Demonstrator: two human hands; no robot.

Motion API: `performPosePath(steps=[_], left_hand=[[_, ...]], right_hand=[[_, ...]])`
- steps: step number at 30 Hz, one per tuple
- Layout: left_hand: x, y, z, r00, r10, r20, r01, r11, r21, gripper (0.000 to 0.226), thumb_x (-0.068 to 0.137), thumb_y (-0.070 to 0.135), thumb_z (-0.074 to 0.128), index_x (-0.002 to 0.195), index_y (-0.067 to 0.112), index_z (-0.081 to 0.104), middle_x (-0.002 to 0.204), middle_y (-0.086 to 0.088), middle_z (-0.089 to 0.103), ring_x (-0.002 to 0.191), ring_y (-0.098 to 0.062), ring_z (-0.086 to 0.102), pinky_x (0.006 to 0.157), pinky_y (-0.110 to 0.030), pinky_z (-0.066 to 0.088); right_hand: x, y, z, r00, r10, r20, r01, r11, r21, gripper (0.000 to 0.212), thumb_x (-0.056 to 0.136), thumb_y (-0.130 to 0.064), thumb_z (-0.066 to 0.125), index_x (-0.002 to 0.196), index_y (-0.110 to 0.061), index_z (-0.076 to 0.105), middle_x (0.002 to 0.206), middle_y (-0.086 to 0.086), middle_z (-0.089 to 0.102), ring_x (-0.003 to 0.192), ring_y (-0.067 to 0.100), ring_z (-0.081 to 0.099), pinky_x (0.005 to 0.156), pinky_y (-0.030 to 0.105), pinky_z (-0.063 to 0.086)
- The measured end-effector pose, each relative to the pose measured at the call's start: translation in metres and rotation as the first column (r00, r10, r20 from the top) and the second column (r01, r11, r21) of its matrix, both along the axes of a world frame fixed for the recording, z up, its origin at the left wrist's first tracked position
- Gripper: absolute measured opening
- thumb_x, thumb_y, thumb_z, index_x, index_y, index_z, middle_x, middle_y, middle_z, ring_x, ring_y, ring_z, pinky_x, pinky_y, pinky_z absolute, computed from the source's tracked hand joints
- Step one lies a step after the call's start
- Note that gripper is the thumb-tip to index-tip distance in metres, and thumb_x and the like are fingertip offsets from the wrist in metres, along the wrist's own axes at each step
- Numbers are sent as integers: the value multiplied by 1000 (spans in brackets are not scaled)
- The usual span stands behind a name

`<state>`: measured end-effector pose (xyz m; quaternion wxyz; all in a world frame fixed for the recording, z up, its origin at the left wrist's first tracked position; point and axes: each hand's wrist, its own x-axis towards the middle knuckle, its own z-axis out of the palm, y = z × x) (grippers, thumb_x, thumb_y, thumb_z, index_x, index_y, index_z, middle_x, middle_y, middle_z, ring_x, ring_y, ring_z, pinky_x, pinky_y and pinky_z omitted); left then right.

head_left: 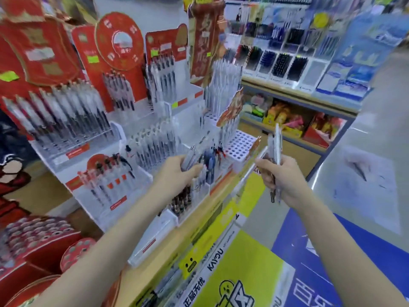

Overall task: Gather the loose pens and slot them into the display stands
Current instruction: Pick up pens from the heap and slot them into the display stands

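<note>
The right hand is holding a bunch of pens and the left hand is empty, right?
Not quite. The head view shows the left hand is not empty: it grips a few pens over the display stands. The right hand does hold a bunch of pens.

Two hands: left hand [177,171], right hand [282,176]. Each holds small bunch of pens, too blurry to count: left bunch [194,154], right bunch [274,149]. One white rack with round holes [240,144], many holes, no pens in them. Two arms. Many white pen stands [106,140] on shelf, too many pens to count. One big round red sign [119,41].
</note>
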<state>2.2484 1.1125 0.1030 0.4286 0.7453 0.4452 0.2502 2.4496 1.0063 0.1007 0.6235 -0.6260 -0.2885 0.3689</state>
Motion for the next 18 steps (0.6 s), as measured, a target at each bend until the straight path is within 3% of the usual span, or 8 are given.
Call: performPosePath(steps=[3, 6, 8, 11, 12, 15, 18], left_hand=[[44, 29, 4, 998, 24, -66, -17, 996, 93, 39, 89, 30, 62, 59, 19, 39, 52, -2, 47, 44, -10, 41, 48, -27, 29], [89, 59, -2, 986, 132, -99, -115, 981, 159, 45, 89, 27, 62, 56, 20, 32, 49, 1, 35, 46, -9, 33, 46, -26, 22], [122, 80, -10, 969, 212, -124, -191, 968, 162, 44, 89, 26, 62, 57, 19, 31, 51, 3, 31, 48, -9, 29, 44, -21, 19], [163, 110, -26, 925, 338, -173, -313, 937, 156, 30, 89, 28, 60, 69, 8, 48, 58, -1, 41, 52, -14, 37, 46, -21, 23], [173, 118, -30, 907, 374, -192, -351, 925, 143, 28, 89, 29, 60, 75, 5, 52, 62, -4, 46, 55, -17, 41, 49, -26, 27], [196, 133, -41, 860, 432, -273, -407, 902, 146, 30, 88, 30, 62, 77, 4, 53, 70, -11, 55, 64, -26, 52, 54, -33, 32], [213, 140, -51, 832, 462, -308, -436, 887, 151, 39, 88, 28, 63, 64, 13, 35, 68, -12, 52, 67, -29, 51, 51, -31, 27]], right_hand=[[58, 39, -8, 988, -87, 126, 83, 996, 40, 25, 91, -13, 59, 70, -4, 50, 51, 11, 49, 35, 13, 32, 34, 20, 25], [114, 88, -21, 920, -85, 381, 83, 996, 22, 22, 89, -17, 62, 76, -1, 56, 60, 16, 58, 39, 14, 41, 42, 26, 31], [148, 125, -33, 835, -2, 551, 21, 999, -29, 19, 88, -16, 63, 74, -5, 58, 56, 7, 59, 41, 12, 49, 45, 28, 40], [188, 181, -54, 719, 187, 669, -121, 982, -144, 24, 89, -22, 63, 80, 0, 62, 67, 20, 61, 57, 35, 56, 56, 46, 51], [199, 197, -61, 678, 237, 696, -158, 972, -176, 25, 89, -23, 62, 81, 2, 62, 68, 19, 61, 60, 36, 57, 59, 47, 51], [218, 229, -78, 536, 363, 762, -278, 928, -247, 27, 90, -21, 60, 82, 4, 59, 67, 15, 59, 61, 27, 55, 61, 37, 43], [225, 251, -84, 405, 488, 773, -404, 854, -328, 24, 92, -18, 58, 74, -4, 50, 56, 0, 44, 46, 9, 41, 46, 20, 36]])
